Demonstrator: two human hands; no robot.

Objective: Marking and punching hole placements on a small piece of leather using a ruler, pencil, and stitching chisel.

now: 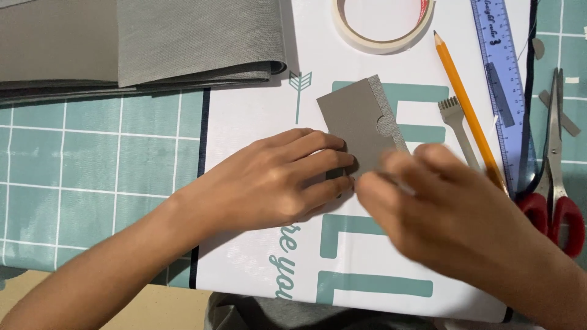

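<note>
A small grey cut piece (pixel 358 119) of leather-like material with a rounded notch on its right edge lies on a white printed sheet (pixel 257 116). My left hand (pixel 278 180) presses flat on the piece's lower left corner, fingers spread over it. My right hand (pixel 440 208) is blurred from motion at the piece's lower right edge; its fingers are curled, and I cannot make out whether they pinch anything.
A folded grey fabric roll (pixel 140 43) lies at the top left on a teal grid mat (pixel 92 159). A masking tape roll (pixel 382 24), orange pencil (pixel 468 110), metal pronged chisel (pixel 455 119), blue ruler (pixel 501 73) and red-handled scissors (pixel 556 183) lie to the right.
</note>
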